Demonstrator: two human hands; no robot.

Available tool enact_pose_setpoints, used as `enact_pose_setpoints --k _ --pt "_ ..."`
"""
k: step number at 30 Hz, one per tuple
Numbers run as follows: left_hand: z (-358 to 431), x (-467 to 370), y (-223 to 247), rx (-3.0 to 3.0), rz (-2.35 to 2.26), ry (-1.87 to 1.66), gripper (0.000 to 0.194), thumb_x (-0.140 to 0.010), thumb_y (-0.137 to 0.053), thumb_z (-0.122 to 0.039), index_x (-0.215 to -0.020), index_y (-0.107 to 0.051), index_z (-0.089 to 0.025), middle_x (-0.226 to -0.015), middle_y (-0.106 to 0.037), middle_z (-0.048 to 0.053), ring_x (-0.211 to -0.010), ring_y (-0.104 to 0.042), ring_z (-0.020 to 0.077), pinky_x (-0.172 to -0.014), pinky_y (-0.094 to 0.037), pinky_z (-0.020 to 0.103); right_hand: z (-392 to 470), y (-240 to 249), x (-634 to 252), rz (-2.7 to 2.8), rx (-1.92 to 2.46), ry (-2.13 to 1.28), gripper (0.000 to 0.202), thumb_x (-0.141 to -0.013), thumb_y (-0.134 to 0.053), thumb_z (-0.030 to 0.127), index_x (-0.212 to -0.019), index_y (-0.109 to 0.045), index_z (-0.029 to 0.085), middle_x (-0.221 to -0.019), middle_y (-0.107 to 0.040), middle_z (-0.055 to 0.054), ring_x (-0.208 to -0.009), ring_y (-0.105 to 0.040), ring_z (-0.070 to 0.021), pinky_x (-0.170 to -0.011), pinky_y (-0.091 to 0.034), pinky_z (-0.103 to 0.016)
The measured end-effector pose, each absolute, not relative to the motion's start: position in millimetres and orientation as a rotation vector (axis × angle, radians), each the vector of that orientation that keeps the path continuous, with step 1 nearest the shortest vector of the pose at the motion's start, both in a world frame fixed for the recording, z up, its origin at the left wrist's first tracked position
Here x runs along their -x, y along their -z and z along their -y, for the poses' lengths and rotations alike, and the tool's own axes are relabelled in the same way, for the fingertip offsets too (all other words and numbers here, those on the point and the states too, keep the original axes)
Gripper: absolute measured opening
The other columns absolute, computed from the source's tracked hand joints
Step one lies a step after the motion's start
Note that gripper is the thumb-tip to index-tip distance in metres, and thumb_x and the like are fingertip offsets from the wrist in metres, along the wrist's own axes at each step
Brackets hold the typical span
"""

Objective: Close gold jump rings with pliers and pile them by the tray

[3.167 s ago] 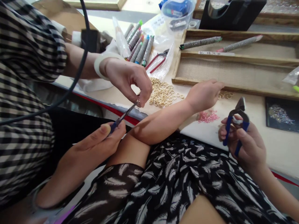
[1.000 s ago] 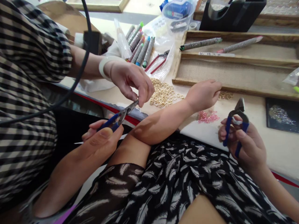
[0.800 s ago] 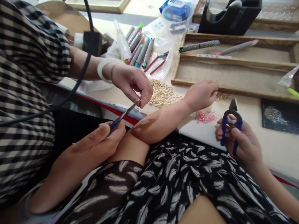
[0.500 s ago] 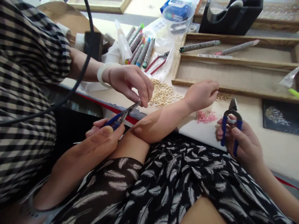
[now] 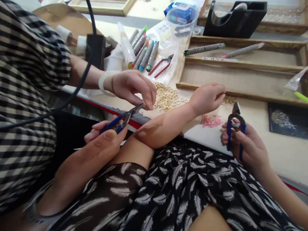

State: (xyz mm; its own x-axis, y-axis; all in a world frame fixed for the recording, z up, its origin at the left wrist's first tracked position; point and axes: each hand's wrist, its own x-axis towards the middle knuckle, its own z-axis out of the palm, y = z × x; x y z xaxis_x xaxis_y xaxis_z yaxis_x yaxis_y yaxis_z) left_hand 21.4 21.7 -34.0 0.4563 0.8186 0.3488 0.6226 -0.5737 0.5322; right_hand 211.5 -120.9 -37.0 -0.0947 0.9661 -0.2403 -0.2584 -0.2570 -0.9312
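My left hand (image 5: pixel 207 98) is closed, its wrist bent over the table edge between the gold rings (image 5: pixel 166 97) and a small heap of pink beads (image 5: pixel 211 121). Whatever its fingers pinch is hidden from me. My right hand (image 5: pixel 252 144) is wrapped around blue-handled pliers (image 5: pixel 237 123), jaws pointing up and handles spread. A white wrapping sits near their pivot. On the left, a co-worker's braceleted hand (image 5: pixel 137 85) pinches a tiny piece at the tip of another pair of blue-handled pliers (image 5: pixel 122 120), gripped in the co-worker's other hand (image 5: pixel 91 154).
A divided wooden tray (image 5: pixel 240 89) holds two wire-wrapped sticks. Behind are a black tape dispenser (image 5: pixel 237 22), red-handled pliers (image 5: pixel 160 67) and a bundle of wire-wrapped sticks (image 5: pixel 146 53). A dark mat with clear beads (image 5: pixel 286 120) lies right. A black cable (image 5: pixel 83 78) hangs at left.
The co-worker's pliers have spread a little wider, and a gold glint now shows at their tip. My right hand and its pliers appear slightly further left; my left hand looks almost unchanged.
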Motion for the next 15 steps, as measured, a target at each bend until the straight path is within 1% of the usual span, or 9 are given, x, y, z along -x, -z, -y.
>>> enact_pose_setpoints --k 5,9,12,15 --pt "-23 -22 35 -2.386 -1.193 -0.858 0.022 -0.107 -0.053 -0.020 -0.094 -0.070 -0.018 -0.099 -0.077 0.008 -0.095 -0.071 0.0238 -0.087 -0.054 0.036 120 35 -211 0.908 1.162 -1.556 0.042 -0.079 -0.094 0.049 -0.114 -0.076 0.031 -0.106 -0.072 -0.004 -0.074 -0.063 -0.0184 -0.060 -0.056 -0.032" --pt "-20 -22 31 -2.404 -1.171 -0.823 0.021 -0.107 -0.052 -0.020 -0.094 -0.070 -0.018 -0.101 -0.077 0.008 -0.097 -0.071 0.0237 -0.088 -0.053 0.036 121 34 -211 0.892 1.170 -1.540 0.044 -0.077 -0.095 0.051 -0.113 -0.077 0.032 -0.107 -0.072 -0.004 -0.073 -0.062 -0.0182 -0.060 -0.055 -0.032" --pt "-14 -20 23 -2.411 -1.128 -0.799 0.020 -0.106 -0.053 -0.020 -0.094 -0.068 -0.020 -0.102 -0.077 0.008 -0.098 -0.072 0.0224 -0.089 -0.054 0.035 121 33 -211 0.884 1.173 -1.542 0.044 -0.078 -0.094 0.050 -0.115 -0.077 0.032 -0.108 -0.072 -0.005 -0.074 -0.062 -0.0191 -0.060 -0.055 -0.033" --pt "-10 -18 16 -2.400 -1.102 -0.805 0.023 -0.107 -0.050 -0.021 -0.090 -0.064 -0.023 -0.100 -0.076 0.007 -0.099 -0.071 0.0211 -0.088 -0.054 0.035 122 30 -212 0.893 1.172 -1.540 0.041 -0.079 -0.091 0.048 -0.113 -0.079 0.029 -0.106 -0.070 -0.008 -0.074 -0.062 -0.0209 -0.059 -0.053 -0.036"
